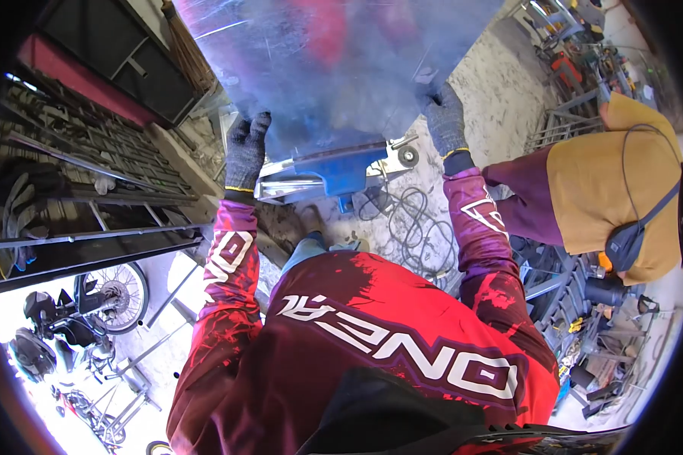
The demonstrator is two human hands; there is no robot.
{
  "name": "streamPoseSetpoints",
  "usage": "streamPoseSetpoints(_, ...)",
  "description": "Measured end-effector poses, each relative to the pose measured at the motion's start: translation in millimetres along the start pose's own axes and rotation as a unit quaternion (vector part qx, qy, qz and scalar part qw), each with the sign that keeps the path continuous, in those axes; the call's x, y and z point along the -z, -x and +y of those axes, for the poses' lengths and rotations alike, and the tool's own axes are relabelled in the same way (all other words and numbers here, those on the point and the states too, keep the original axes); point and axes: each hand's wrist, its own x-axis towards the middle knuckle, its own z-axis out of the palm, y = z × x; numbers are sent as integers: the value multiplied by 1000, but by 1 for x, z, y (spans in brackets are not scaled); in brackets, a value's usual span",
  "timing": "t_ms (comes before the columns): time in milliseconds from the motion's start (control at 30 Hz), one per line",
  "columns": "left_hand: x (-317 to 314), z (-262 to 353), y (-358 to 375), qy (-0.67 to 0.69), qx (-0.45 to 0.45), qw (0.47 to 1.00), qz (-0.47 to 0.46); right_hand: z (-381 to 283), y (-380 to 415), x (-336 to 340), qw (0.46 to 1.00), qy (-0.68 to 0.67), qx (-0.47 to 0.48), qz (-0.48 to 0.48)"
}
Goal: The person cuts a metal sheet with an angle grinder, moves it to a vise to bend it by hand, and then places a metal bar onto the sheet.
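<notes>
Rough concrete floor (501,91) spread beneath me, littered with a coil of cable (410,220) and scrap metal, with steel racks (91,159) of bars along one side and a parked motorcycle (76,318) out in the bright daylight beyond them. From the head camera I looked down over my red jersey at a large metal sheet (334,68), scratched and bluish, which I held up in front of me. My left hand (247,152), in a dark knit glove, was closed around the sheet's left edge near its lower corner; my right hand (444,117), gloved the same, gripped the right edge. Just below the sheet sat a blue machine (334,171) with small wheels. Another person in a yellow shirt (615,189) bent over close by on my right.
</notes>
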Motion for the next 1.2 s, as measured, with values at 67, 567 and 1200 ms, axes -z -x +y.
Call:
streamPoseSetpoints(67,-1,2,1,-8,15,1000,-10,2,2,4,999,-25,-33,-13)
streamPoseSetpoints(567,-2,-61,-3,-105,181,977,49,34,12,-36,984,-23,-162,-68)
streamPoseSetpoints(1200,-6,-186,1,-148,357,919,76,125,14,-90,938,228,-238,-110)
